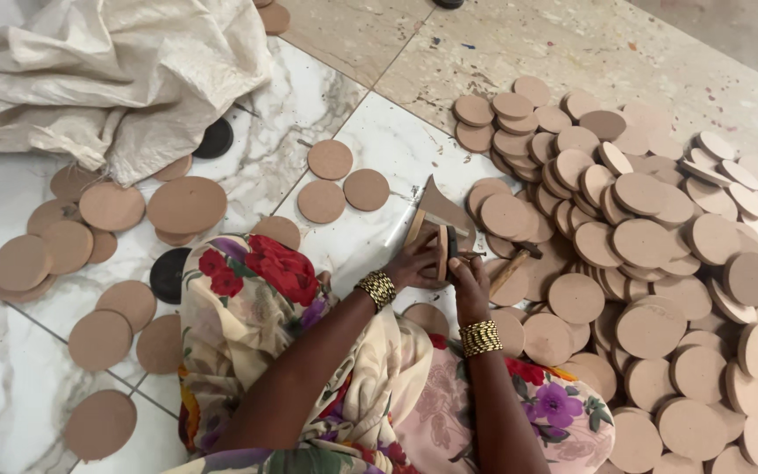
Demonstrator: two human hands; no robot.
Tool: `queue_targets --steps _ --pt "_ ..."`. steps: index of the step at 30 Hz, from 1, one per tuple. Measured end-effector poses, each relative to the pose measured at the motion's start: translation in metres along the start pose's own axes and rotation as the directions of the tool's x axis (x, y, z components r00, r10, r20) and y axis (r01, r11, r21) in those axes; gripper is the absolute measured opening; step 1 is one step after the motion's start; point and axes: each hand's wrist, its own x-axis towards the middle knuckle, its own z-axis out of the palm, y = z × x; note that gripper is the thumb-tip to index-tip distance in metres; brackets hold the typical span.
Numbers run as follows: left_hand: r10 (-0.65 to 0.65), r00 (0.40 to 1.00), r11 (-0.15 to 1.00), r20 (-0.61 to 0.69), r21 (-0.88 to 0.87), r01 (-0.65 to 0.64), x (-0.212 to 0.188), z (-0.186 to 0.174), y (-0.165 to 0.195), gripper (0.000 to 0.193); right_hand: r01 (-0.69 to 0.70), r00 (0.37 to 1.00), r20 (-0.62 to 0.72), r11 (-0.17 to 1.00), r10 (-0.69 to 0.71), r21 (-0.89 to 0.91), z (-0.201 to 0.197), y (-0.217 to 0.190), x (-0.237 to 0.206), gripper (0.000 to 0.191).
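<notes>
Left hand [416, 262] and right hand [469, 279] both clenched on one brown fibreboard disc [441, 252], held on edge between fingertips. One wooden-handled tool [509, 270] just right of fingers. Three loose discs [331, 160] beyond fingertips; heap [660, 263] right, uncountable. Two black discs [168, 274] left.

Discs in the big pile [660, 263] look like matt brown fibreboard w/ smooth faces, floor [379, 158] is glossy marbled tile, the sack [116, 70] is coarse woven plastic-ish cloth, bangles [481, 338] shiny gold-coloured metal, and the hammer handle [509, 270] is plain wood, tbh.
</notes>
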Motion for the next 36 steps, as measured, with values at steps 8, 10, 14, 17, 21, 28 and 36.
queue_targets --steps 8,10,14,17,21,28,36 --pt "0.055 0.997 0.978 -0.06 -0.198 -0.066 0.007 -0.009 0.011 0.072 -0.007 0.995 -0.093 0.929 0.044 0.37 0.001 -0.014 0.002 0.033" --pt "0.072 0.997 0.924 0.011 -0.376 -0.062 0.007 -0.011 0.019 0.073 0.07 0.992 -0.113 0.975 -0.047 0.21 -0.009 -0.022 0.003 0.03" --pt "0.147 0.965 0.838 0.216 -0.545 -0.006 -0.007 -0.013 0.033 0.081 0.142 0.979 -0.099 0.941 -0.18 -0.307 -0.024 -0.018 0.004 0.036" --pt "0.134 0.959 0.849 0.251 -0.529 0.02 -0.016 -0.011 0.046 0.084 0.115 0.984 -0.009 0.669 -0.178 -0.734 -0.024 -0.008 0.012 0.043" --pt "0.036 0.996 0.909 0.076 -0.416 -0.001 -0.014 -0.012 0.047 0.084 0.197 0.963 0.04 0.594 -0.267 -0.78 -0.019 -0.007 0.015 0.043" --pt "-0.221 0.975 0.975 0.009 0.041 0.22 0.0 -0.013 0.029 0.085 0.122 0.992 0.053 0.876 -0.11 -0.467 -0.012 -0.005 0.015 0.042" --pt "-0.199 0.947 0.957 -0.254 0.157 0.243 -0.003 -0.014 0.041 0.092 -0.016 0.976 -0.203 0.915 -0.072 -0.403 -0.042 -0.022 0.022 0.017"
